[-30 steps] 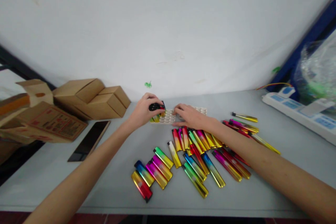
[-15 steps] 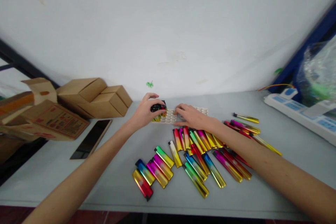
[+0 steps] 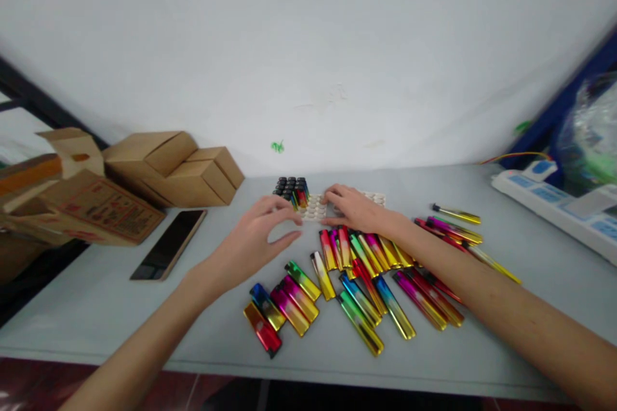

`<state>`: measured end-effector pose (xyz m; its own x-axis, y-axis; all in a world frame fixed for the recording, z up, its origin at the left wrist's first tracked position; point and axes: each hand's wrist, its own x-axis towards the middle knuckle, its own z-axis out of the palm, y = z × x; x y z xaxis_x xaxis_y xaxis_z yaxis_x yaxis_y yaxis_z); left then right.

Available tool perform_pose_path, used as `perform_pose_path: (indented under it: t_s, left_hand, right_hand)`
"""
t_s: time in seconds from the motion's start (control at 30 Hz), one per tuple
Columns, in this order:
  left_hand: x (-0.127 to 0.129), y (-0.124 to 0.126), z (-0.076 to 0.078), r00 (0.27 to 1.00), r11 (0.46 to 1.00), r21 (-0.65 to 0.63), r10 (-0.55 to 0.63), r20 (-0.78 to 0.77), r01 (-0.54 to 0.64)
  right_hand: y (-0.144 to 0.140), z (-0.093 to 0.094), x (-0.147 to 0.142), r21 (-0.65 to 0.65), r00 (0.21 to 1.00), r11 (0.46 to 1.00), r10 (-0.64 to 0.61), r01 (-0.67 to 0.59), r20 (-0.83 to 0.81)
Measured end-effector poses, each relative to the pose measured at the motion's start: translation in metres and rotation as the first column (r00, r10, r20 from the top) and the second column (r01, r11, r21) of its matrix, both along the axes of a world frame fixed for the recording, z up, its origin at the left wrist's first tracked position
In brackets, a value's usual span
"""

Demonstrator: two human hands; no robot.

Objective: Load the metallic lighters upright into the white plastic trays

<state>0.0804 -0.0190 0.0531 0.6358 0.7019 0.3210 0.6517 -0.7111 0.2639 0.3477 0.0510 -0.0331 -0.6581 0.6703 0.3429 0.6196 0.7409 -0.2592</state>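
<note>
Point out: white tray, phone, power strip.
white tray (image 3: pixel 371 196), head view, bare far-right rim.
phone (image 3: pixel 168 244), head view, middle of dark screen.
power strip (image 3: pixel 540 196), head view, top face.

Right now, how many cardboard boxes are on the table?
4, all at the left: two plain boxes against the wall, a printed box in front, and an open box behind; more may be hidden off-frame.

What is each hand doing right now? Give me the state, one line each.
Left hand: open, empty, hovering above the table near the loose lighters.
Right hand: open, fingers resting flat on the white tray, holding nothing.
</note>
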Motion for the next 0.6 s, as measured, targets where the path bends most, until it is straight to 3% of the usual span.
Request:
perform_pose_path:
  t_s: [0.1,0.17,0.43,0.6]
  left_hand:
    - [-0.015,-0.013,-0.004,0.987,0.956,-0.29,-0.088,-0.136,0.045]
    - [-0.024,-0.014,-0.009,0.982,0.919,-0.393,-0.105,-0.154,0.037]
    - [-0.018,0.0,-0.018,0.979,0.844,-0.525,-0.184,-0.084,0.114]
    - [-0.014,0.015,-0.021,0.978,0.8,-0.567,-0.2,0.059,0.198]
  right_hand:
    - [-0.002,0.0,0.0,-0.01,1.0,1.0,0.0,0.0,-0.011]
    - [-0.003,0.0,0.001,-0.016,1.0,1.0,-0.007,0.007,-0.014]
    - [-0.003,0.0,0.001,-0.018,1.0,1.0,-0.005,0.004,-0.025]
    - [-0.002,-0.001,0.002,-0.003,1.0,1.0,-0.001,0.001,-0.031]
